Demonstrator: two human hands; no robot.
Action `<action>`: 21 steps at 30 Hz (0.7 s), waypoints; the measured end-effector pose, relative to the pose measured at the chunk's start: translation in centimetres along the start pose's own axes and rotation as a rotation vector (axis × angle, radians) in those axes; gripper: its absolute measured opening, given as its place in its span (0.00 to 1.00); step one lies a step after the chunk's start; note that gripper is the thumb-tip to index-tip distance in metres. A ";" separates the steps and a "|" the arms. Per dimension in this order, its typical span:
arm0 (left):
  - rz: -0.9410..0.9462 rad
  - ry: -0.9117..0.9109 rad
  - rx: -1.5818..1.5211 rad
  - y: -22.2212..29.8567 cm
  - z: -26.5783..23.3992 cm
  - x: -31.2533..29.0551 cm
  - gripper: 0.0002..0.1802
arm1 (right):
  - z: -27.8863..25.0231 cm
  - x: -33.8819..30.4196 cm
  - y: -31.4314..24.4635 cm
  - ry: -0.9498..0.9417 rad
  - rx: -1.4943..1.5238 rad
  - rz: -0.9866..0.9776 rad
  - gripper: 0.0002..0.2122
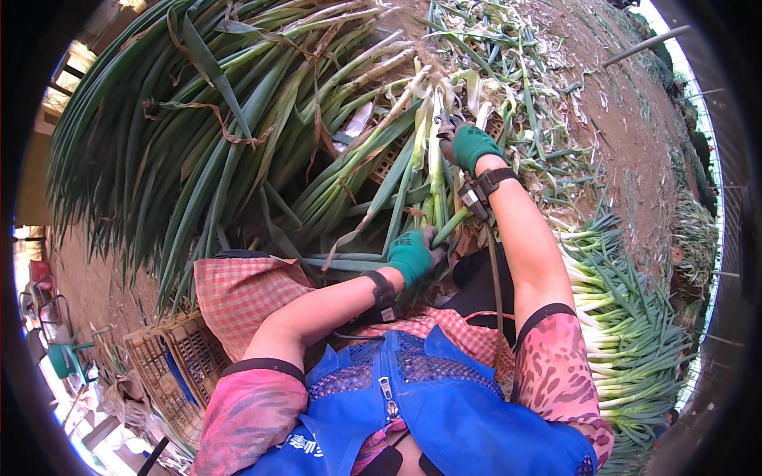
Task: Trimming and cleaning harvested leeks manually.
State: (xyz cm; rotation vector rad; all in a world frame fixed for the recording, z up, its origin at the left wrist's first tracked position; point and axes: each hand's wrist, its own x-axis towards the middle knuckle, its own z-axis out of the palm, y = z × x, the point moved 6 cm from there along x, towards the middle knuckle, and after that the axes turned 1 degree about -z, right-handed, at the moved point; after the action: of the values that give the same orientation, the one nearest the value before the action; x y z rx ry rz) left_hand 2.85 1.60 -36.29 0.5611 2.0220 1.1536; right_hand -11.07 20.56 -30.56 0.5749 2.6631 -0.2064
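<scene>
Left hand (409, 258): fingers closed round the leaf end of the held onions (436, 178), count not clear. Right hand (474, 148): wrapped round a metal tool (445, 127), tip up by the white stems; a thin hose (498, 293) hangs below that wrist, join not clear. Held onions lie over a crate (389, 163), mostly covered, leaves toward the wearer.

Progress, judged from the layout: clean pile (603, 317) on the floor (567, 44), right side, looks done, bare white stems in line. Raw pile (238, 119) left of the crate looks undone, and it's big, so plenty left. Held onions look partway. Scraps (540, 151) litter the floor past the crate's right edge.

Materials: leaves long, tubular, dark green, some bent; dry brown papery strips on the raw pile. Clean stems smooth, glossy. Scraps thin, curled, pale and green. Crate is tan lattice, probably plastic. Gloves green knit, darker at the fingers. Floor brown, earthy.
</scene>
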 end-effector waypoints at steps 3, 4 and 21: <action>-0.003 -0.011 -0.001 0.8 -0.2 -0.2 0.16 | 0.5 0.5 0.7 0.027 -0.005 -0.037 0.23; -0.003 -0.009 -0.001 0.6 -0.1 -0.1 0.16 | 0.5 0.6 0.2 0.050 -0.031 -0.115 0.23; -0.011 0.154 -0.209 2.5 -8.2 3.6 0.25 | 3.8 -2.3 8.2 -0.072 -0.148 0.214 0.22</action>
State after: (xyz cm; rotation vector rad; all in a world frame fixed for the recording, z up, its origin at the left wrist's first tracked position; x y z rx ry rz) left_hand -5.74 0.79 -32.78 0.3650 1.9972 1.4180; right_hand -4.32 26.31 -33.48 0.7817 2.4987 0.0314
